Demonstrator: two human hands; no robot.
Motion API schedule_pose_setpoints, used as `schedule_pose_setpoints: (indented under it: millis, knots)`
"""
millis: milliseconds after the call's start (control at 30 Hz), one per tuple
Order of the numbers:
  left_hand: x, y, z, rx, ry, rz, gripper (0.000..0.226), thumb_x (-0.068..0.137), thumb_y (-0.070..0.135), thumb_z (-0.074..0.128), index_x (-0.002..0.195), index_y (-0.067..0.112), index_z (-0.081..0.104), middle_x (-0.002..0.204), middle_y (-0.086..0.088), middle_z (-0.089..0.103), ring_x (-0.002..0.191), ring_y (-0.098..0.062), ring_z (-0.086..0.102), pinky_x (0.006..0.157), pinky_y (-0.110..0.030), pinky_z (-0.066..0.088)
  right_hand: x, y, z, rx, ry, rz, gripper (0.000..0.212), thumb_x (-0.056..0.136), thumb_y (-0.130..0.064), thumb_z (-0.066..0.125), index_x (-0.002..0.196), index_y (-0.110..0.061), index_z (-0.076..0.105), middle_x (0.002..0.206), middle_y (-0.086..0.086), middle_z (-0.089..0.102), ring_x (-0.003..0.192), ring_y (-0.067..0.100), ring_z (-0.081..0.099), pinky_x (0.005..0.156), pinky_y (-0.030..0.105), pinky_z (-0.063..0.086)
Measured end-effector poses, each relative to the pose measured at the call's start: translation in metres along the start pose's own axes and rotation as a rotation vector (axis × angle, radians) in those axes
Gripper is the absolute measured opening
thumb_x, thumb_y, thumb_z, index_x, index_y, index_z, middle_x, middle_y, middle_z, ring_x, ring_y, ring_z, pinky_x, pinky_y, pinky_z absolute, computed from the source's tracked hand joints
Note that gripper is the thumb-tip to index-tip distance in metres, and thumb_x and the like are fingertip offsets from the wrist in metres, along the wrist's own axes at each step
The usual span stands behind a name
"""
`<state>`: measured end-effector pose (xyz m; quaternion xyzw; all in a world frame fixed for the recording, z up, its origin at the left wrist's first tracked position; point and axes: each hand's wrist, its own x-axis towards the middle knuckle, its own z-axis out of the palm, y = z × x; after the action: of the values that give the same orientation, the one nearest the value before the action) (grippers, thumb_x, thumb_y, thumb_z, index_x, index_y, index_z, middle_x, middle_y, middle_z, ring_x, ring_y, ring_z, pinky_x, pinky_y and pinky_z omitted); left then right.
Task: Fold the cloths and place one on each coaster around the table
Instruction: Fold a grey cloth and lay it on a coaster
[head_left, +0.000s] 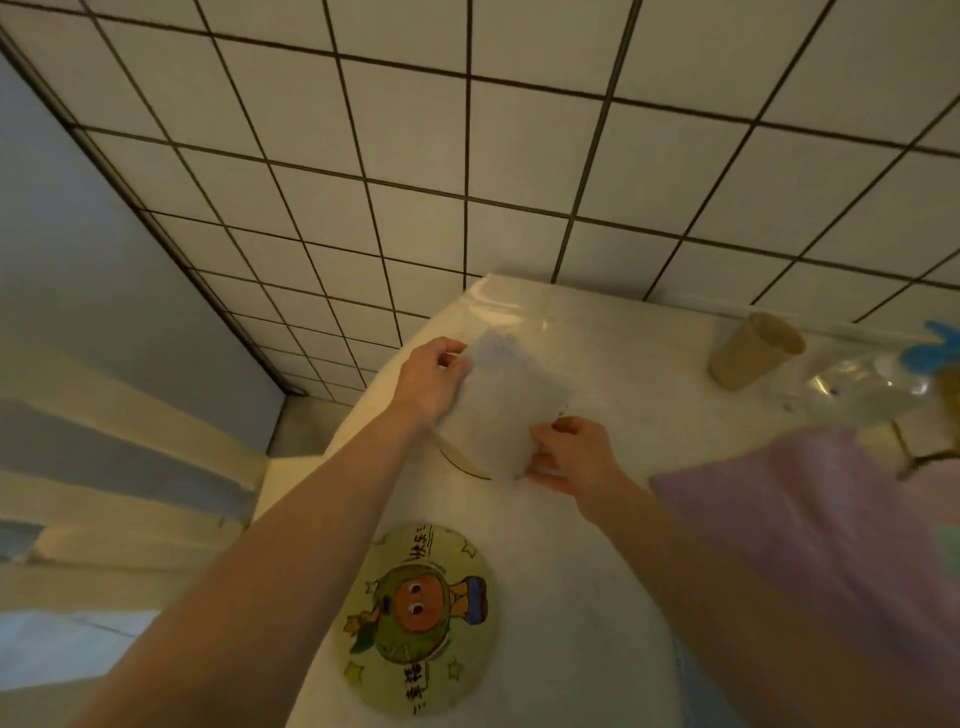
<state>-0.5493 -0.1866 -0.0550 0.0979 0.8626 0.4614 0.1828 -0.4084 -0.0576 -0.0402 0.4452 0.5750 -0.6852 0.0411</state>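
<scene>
View: I look down from head height at a pale tabletop that fills the lower right of the frame, with tiled floor across the top.

White cloth: a small folded white cloth sits at the centre of the frame, held between both my hands. Its long axis runs from upper left to lower right.

Left hand: my left hand is at the cloth's upper left edge, fingers curled and pinching that edge.

Right hand: my right hand is at the cloth's lower right corner, fingers curled around it.

Coaster under the cloth: a thin dark curved rim peeks out just below the cloth's lower left side. I judge it to be the edge of a coaster that the cloth mostly covers, but I cannot be sure.

Cartoon coaster: a round green coaster with a cartoon figure lies bare, lower in the frame, nearer to me than the cloth and closer to my left arm.

Pink cloth: a larger pink cloth lies at the right, unfolded as far as I can tell.

Other things: a paper cup stands at the upper right.

Key relation: the bare coaster lies straight down the frame from both hands.
</scene>
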Motion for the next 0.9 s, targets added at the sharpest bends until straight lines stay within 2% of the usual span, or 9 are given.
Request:
schedule_pose_setpoints:
  millis: [67,133,333,467,567,700,800,867,900]
  knots:
    - [0.013,-0.002,0.003,0.063,-0.043,0.048,0.029,0.091,0.028,0.061,0.118,0.017,0.064,0.104,0.003,0.061,0.095,-0.012,0.053,0.084,-0.022,0.035,0.006,0.010,0.003,0.025,0.009,0.045,0.002,0.086,-0.007,0.064,0.088,-0.007,0.063,0.086,0.015,0.069,0.075,0.029,0.069,0.068,0.042,0.059]
    - [0.024,-0.003,0.007,0.130,-0.111,0.094,0.028,0.090,0.028,0.062,0.116,0.018,0.066,0.106,0.003,0.064,0.098,-0.013,0.055,0.085,-0.023,0.036,0.012,0.021,0.006,0.082,0.027,0.092,0.012,0.084,-0.006,0.067,0.095,-0.006,0.066,0.090,0.017,0.071,0.078,0.030,0.071,0.073,0.045,0.059]
    - [0.033,-0.009,0.015,0.271,-0.173,0.129,0.027,0.091,0.027,0.060,0.116,0.020,0.067,0.116,0.001,0.066,0.104,-0.015,0.057,0.086,-0.023,0.036,0.019,0.028,0.008,0.136,0.067,0.148,0.013,0.080,-0.007,0.071,0.092,-0.004,0.067,0.086,0.018,0.071,0.069,0.027,0.070,0.067,0.040,0.060]
    - [0.028,-0.016,0.019,0.365,-0.098,0.189,0.030,0.090,0.031,0.062,0.115,0.015,0.066,0.115,-0.004,0.061,0.102,-0.020,0.056,0.083,-0.023,0.036,0.020,0.031,0.009,0.056,0.063,0.143,0.012,0.079,-0.011,0.073,0.086,-0.003,0.067,0.080,0.017,0.072,0.071,0.030,0.071,0.069,0.043,0.060]
    - [0.021,-0.021,0.022,0.469,0.004,0.239,0.035,0.090,0.037,0.060,0.115,0.013,0.063,0.118,-0.004,0.053,0.100,-0.022,0.056,0.082,-0.031,0.043,0.022,0.030,0.007,-0.029,0.050,0.112,0.019,0.079,-0.016,0.075,0.087,0.000,0.068,0.078,0.016,0.073,0.070,0.030,0.072,0.065,0.042,0.060]
    - [0.010,-0.031,0.015,0.552,0.121,0.211,0.041,0.091,0.042,0.055,0.122,0.014,0.059,0.124,-0.005,0.050,0.110,-0.026,0.049,0.089,-0.041,0.046,0.017,0.033,-0.005,-0.113,0.056,0.062,0.019,0.082,-0.017,0.072,0.087,0.001,0.067,0.076,0.017,0.072,0.068,0.029,0.072,0.060,0.037,0.060]
    - [-0.004,-0.033,0.005,0.525,0.159,0.181,0.039,0.091,0.033,0.058,0.125,0.014,0.056,0.128,-0.007,0.049,0.118,-0.028,0.045,0.096,-0.042,0.044,0.006,0.038,-0.021,-0.154,0.061,0.012,0.009,0.086,-0.012,0.066,0.089,-0.004,0.064,0.077,0.015,0.072,0.067,0.026,0.072,0.064,0.037,0.060]
    - [-0.017,-0.030,0.001,0.571,0.181,0.241,0.037,0.091,0.022,0.058,0.126,0.012,0.055,0.129,-0.009,0.049,0.118,-0.029,0.043,0.096,-0.043,0.044,-0.006,0.041,-0.039,-0.211,0.061,-0.052,0.004,0.087,-0.009,0.063,0.084,-0.008,0.062,0.076,0.013,0.072,0.067,0.025,0.071,0.067,0.038,0.059]
    - [-0.027,-0.026,0.000,0.597,0.183,0.291,0.037,0.090,0.015,0.057,0.126,0.010,0.056,0.128,-0.011,0.050,0.117,-0.031,0.043,0.095,-0.044,0.045,-0.015,0.043,-0.050,-0.247,0.053,-0.091,0.008,0.088,-0.007,0.061,0.080,-0.011,0.061,0.077,0.012,0.071,0.068,0.025,0.069,0.069,0.039,0.057]
